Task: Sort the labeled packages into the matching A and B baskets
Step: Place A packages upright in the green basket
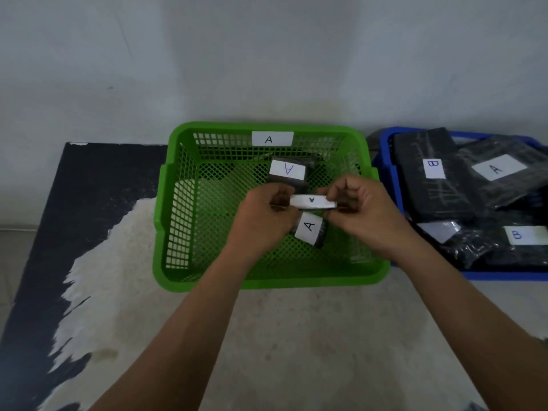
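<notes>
- The green basket [267, 280] stands on a pale surface [296, 336] against the wall, with a white A tag [272, 138] on its far wall.
- The held package [312, 202], small and dark with a white label, hangs above the middle of the green basket, between both hands. Its label is tilted so far that the letter cannot be read.
- The left hand [264, 215] is over the green basket's middle. Its fingers are curled in and pinch the left end of the held package.
- The right hand [361, 209] is over the green basket's right half. Its fingers are curled tight, with thumb and fingertips gripping the package's right end.
- Inside the green basket lie two more dark packages marked A: the far A package [287, 170] towards the back wall, and the near A package [310, 228] just below the hands, partly hidden by them.
- The blue basket [504, 275] sits just right of the green basket and is piled with black packages. On top are an upper B package [433, 185], a mixed-in A package [501, 169] and a lower B package [517, 234].
- A black sheet [59, 203] lies to the left of the green basket, reaching under its left edge.
</notes>
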